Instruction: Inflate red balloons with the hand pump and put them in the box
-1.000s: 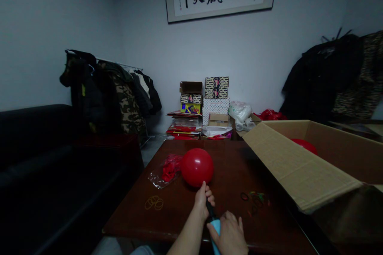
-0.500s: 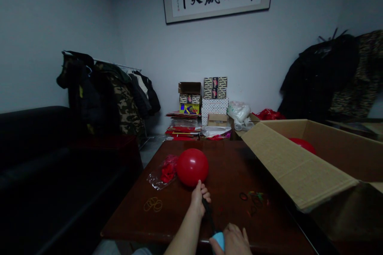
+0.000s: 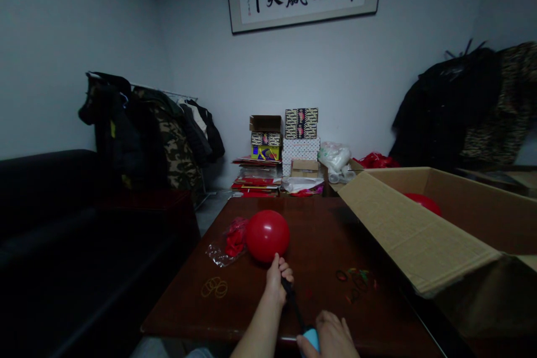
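A round, inflated red balloon (image 3: 267, 236) sits over the table just beyond my left hand (image 3: 278, 278). That hand is closed around the balloon's neck, where it meets the black end of a hand balloon pump (image 3: 297, 309). The pump's dark shaft runs down toward me to a light-blue body (image 3: 311, 339). My right hand (image 3: 331, 335) wraps around this blue part at the bottom of the view, with thumb on one side and fingers on the other. The balloon's mouth is hidden by my left fingers.
A clear bag of red balloons (image 3: 235, 238) lies left of the inflated one. Yellow rubber bands (image 3: 214, 287) and a scatter of coloured bands (image 3: 356, 281) lie on the brown table (image 3: 235, 307). At right stands an open cardboard box (image 3: 419, 229), a red balloon (image 3: 423, 203) inside.
The balloon and my left hand have shifted slightly left and down. My right hand and the blue pump body have moved a little to the right.
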Demonstrator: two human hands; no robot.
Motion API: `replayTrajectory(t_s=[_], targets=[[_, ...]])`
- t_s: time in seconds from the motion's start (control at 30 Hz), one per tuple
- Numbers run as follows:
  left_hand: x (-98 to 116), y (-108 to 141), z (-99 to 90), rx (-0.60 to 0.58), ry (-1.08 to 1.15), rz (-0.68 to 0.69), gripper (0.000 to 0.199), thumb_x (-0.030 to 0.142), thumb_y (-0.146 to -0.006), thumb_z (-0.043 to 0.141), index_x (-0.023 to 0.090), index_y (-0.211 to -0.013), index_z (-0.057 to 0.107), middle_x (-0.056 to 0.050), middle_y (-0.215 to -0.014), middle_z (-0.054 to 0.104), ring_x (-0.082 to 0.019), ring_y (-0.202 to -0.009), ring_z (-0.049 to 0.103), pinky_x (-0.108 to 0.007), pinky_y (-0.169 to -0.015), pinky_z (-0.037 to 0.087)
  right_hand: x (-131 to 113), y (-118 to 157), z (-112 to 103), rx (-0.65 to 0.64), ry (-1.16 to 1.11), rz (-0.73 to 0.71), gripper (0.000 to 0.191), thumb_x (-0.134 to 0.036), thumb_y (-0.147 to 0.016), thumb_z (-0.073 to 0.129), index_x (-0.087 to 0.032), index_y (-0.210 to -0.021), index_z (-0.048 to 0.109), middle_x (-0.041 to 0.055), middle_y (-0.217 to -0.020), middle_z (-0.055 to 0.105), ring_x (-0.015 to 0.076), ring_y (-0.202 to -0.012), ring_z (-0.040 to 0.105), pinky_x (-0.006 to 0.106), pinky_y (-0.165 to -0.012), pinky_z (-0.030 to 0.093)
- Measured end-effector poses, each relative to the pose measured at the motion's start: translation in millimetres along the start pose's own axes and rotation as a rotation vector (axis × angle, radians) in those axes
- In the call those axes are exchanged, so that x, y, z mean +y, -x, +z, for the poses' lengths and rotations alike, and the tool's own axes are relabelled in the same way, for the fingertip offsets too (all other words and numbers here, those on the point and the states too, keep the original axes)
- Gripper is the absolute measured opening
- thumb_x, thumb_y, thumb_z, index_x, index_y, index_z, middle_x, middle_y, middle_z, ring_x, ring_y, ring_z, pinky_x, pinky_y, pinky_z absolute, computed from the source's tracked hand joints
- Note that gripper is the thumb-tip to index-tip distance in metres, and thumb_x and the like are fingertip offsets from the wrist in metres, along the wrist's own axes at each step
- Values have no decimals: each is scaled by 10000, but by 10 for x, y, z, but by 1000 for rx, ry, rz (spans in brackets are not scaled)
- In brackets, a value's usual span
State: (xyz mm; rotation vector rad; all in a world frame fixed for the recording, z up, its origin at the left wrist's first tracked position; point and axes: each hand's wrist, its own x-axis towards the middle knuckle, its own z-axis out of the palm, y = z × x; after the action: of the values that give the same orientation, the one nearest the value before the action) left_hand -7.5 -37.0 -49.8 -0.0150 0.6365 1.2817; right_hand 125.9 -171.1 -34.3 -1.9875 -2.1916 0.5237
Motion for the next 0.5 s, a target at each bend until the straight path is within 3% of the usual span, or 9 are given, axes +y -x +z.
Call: replayTrajectory(t_s=[0.3, 0.5], targets=[[27, 23, -16, -39, -56, 43, 339, 388, -856, 612, 199, -686, 388, 98, -504, 293, -32, -350, 296, -131, -359, 195, -246, -308, -163, 57, -75, -21, 576, -512, -857, 391, -55, -1123, 620, 202, -1191, 609, 335, -1194, 501, 527, -1054, 297], [2, 26, -88, -1, -125, 78, 391, 431, -832, 631, 198, -653, 373, 91, -500, 311, -37, -359, 299, -145, -363, 198, -364, -466, -111, 104, -74, -2, 604, -535, -885, 356, -44, -1107, 628, 206, -1184, 613, 334, -1185, 508, 537, -1057, 288]])
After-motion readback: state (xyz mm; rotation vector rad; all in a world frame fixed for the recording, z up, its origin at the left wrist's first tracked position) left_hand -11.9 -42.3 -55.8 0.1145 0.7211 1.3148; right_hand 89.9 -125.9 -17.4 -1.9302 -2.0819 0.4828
